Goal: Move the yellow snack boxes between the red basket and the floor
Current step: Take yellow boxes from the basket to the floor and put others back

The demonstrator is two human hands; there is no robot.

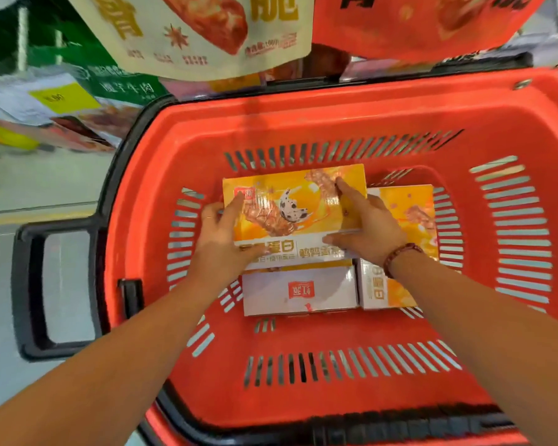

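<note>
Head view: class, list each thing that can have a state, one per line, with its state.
red basket: holds three boxes.
lower box: lying in basket, partly covered.
top box: stacked on lower box, held at both ends.
right box: in basket beside the stack.
left hand: grips top box's left end.
right hand: holds top box's right end.

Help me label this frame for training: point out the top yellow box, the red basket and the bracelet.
top yellow box (pixel 290 201), head view, middle of its printed top face.
red basket (pixel 335 101), head view, far rim.
bracelet (pixel 400 255), head view, beads on the right wrist.
</note>
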